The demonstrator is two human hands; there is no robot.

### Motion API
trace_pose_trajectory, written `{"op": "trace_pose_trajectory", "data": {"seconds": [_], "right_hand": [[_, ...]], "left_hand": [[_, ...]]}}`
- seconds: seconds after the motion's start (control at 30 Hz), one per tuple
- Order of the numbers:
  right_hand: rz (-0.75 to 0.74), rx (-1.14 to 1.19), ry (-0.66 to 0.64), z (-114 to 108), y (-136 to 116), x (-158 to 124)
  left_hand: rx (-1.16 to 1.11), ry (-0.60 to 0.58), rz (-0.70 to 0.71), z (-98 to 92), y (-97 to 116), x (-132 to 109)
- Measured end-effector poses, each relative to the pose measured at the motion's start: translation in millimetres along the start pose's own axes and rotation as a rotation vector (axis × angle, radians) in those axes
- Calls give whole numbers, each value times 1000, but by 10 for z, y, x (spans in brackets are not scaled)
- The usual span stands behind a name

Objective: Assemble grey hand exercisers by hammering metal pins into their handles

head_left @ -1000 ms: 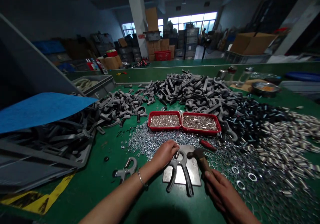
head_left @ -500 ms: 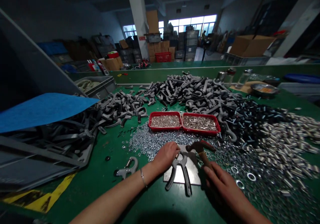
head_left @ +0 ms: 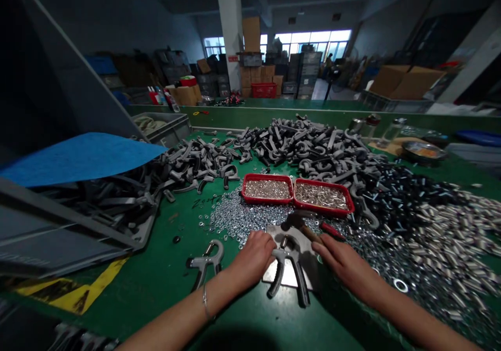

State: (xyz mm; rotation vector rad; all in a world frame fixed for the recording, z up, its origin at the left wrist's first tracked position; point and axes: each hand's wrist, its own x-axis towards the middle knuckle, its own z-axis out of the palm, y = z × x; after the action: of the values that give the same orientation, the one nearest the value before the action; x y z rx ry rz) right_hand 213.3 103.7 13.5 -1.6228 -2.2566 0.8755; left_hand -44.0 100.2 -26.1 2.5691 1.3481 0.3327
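Observation:
My left hand (head_left: 253, 259) is closed on the top of a grey two-legged hand grip (head_left: 290, 273) that lies on a small steel plate (head_left: 288, 278) on the green table. My right hand (head_left: 341, 264) grips the wooden handle of a hammer (head_left: 300, 224), whose head is raised above the top of the grip. A second, finished grey grip (head_left: 205, 263) lies on the table to the left of my left hand.
Two red trays (head_left: 297, 190) of small metal parts sit behind the plate. Washers (head_left: 235, 218) are spread around it. Piles of grey handles (head_left: 305, 144), black parts (head_left: 403, 189) and metal sleeves (head_left: 450, 225) cover the back and right. A grey crate (head_left: 78, 225) lies at the left.
The hammer has risen from beside the grip and its head has swung left over the grip's top. My right hand slid up and left. My left hand stayed on the grip.

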Motion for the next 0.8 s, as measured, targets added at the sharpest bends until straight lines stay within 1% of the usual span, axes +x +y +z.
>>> {"op": "trace_pose_trajectory", "data": {"seconds": [0.07,0.13,0.17,0.27,0.33,0.4,0.47,0.53,0.6,0.63,0.67,0.7,0.73,0.8], "right_hand": [[23,-62,26,-23,5,24],[54,-147,-34,-45,-17,0],[46,-150,-67,-49,-36,-32],[-7,-65,-90,-17,-89,-193],[39,-72,-107,26,-89,-299],[91,-73,-153,61,-51,-354],[104,71,-181,89,7,-359],[174,323,-169,128,73,-347],[320,563,-144,186,156,-343],[384,644,-141,213,209,-343],[418,679,-130,233,268,-338],[409,665,-112,239,331,-328],[363,597,-69,230,391,-313],[191,341,109,176,482,-284]], "left_hand": [[7,3,5,12,-6,14],[21,-7,3,21,-14,11],[28,-11,2,26,-19,8],[42,-14,-1,46,-30,13],[54,-13,-6,61,-33,34],[55,-22,3,64,-33,59],[39,-31,19,34,-36,59],[41,-26,19,-52,-53,-7],[53,20,-16,-204,-105,-171],[50,54,-42,-300,-151,-292],[38,89,-72,-402,-213,-435],[21,123,-104,-501,-290,-595],[6,149,-139,-590,-379,-763],[-9,177,-201,-708,-573,-1092]]}}
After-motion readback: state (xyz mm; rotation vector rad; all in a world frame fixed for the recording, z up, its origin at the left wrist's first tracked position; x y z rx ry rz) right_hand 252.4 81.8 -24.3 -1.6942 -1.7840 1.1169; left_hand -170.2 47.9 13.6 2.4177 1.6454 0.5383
